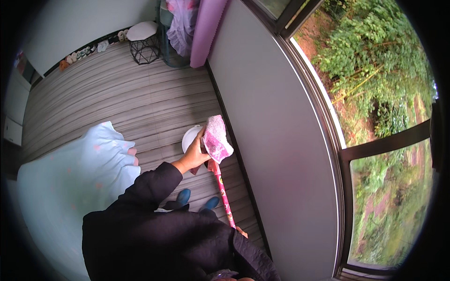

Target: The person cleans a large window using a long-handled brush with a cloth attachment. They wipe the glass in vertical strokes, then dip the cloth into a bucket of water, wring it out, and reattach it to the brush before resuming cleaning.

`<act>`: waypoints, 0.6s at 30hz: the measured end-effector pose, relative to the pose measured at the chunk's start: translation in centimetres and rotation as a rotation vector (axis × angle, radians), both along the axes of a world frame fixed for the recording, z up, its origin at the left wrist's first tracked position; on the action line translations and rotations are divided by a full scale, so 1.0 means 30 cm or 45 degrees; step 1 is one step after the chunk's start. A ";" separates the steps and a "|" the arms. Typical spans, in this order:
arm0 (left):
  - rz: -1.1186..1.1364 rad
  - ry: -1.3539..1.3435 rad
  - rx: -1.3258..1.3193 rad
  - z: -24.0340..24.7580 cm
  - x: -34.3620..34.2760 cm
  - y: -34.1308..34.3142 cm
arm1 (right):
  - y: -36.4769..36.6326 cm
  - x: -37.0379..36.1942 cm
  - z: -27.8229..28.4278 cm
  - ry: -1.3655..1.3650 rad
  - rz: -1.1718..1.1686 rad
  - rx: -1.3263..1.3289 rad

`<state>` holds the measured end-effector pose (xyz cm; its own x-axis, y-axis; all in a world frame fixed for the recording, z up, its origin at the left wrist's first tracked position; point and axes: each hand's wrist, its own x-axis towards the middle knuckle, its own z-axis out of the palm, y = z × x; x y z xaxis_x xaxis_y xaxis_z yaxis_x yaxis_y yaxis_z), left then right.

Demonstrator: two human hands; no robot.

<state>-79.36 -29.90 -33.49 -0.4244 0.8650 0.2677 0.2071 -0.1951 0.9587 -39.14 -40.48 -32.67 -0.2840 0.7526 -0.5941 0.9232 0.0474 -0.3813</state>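
A long-handled tool with a fluffy pink-and-white cloth head [217,138] is held in front of me, to the right of my body. My left hand [192,156] grips the side of this head, its thumb and fingers closed on the cloth. From the head a pink patterned pole [223,194] runs down toward me. At its lower end my right hand [241,232] is closed around the pole, mostly hidden by my dark sleeve. Behind my left hand, a round white bucket or basin [189,138] on the floor is partly covered.
A grey wall [276,126] with a large window [344,159] rises close on the right. At left is a bed with a pale blue cover [79,164]. A stool [143,35], a purple curtain-like cloth [206,33] and several shoes [89,50] line the far side. Blue footwear [211,203] shows below me.
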 end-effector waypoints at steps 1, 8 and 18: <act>0.003 -0.069 -0.057 -0.038 0.005 0.009 | -0.007 -0.002 0.019 -0.019 0.015 -0.005; 0.066 0.214 -0.438 -0.281 -0.041 0.014 | -0.036 -0.096 0.163 -0.536 0.007 0.055; 0.328 -0.211 -0.607 -0.384 -0.096 0.097 | -0.098 0.098 0.193 -0.554 -0.213 -0.104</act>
